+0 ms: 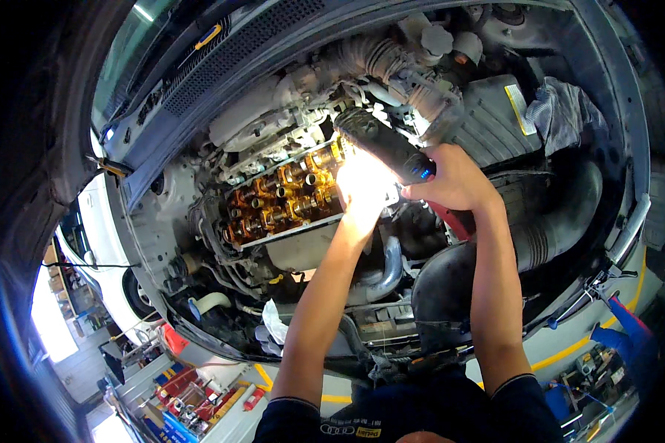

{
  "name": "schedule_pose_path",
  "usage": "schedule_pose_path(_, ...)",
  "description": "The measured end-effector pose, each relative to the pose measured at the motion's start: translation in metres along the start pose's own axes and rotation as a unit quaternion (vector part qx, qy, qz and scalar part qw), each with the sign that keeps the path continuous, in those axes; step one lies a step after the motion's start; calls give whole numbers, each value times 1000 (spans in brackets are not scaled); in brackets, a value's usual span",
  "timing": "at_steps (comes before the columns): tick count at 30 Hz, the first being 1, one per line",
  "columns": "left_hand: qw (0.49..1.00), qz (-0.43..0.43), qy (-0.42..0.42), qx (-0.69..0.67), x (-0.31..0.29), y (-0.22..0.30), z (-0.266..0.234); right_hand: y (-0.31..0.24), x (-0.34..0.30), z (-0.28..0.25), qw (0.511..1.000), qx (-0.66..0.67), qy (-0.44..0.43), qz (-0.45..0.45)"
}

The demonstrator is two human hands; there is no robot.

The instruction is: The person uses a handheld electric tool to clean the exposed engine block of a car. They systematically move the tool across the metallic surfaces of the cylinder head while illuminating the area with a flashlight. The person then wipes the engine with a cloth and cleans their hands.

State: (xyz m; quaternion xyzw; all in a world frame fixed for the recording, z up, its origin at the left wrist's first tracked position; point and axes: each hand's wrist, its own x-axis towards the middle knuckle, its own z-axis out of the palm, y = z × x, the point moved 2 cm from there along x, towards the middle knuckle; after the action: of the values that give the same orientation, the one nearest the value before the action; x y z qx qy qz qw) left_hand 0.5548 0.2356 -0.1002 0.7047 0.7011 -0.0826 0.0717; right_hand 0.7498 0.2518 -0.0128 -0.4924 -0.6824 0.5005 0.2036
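Under the raised hood lies an engine with its valve cover off. Oily golden camshafts [281, 196] show in the cylinder head. My right hand [457, 181] is closed around the end of a black work light [391, 148] with small blue indicator lights. Its beam falls strongly on my left hand [363, 188], which is at the right end of the cylinder head, just below the lamp. Glare washes out the left fingers, so what they touch or hold cannot be made out. A red part [451, 220] shows beneath my right wrist.
A black air filter box [484, 122] with a grey rag [565, 114] beside it stands at the far right. A thick black intake duct [547, 240] curves nearer. A yellow-handled screwdriver [208, 35] lies on the cowl. White tissue [275, 323] rests at the front edge.
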Motion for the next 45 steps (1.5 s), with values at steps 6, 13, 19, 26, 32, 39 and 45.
schedule_pose_path(6, 995, 27, -29, -96, 3, -4, 1, -3, -2, -4, 999, 8, -6, 34)
schedule_pose_path(13, 963, 155, 112, -192, 15, -64, 66, -12, 0, 1, 998, 1, -12, 56)
schedule_pose_path(19, 935, 122, 105, -317, 1, -56, 19, -4, -2, -5, 996, 22, 18, 81)
schedule_pose_path(26, 949, 143, 64, -275, -5, -58, -6, -4, 0, -4, 996, 3, 9, 85)
schedule_pose_path(32, 938, 212, 145, -231, 3, -71, 15, -6, -1, -3, 997, -4, 18, 73)
schedule_pose_path(39, 956, 159, 96, -228, 8, -78, 29, -5, -1, -4, 996, -14, 21, 82)
schedule_pose_path(45, 960, 162, 165, -158, 14, -77, 48, -4, 0, 0, 997, -10, 23, 73)
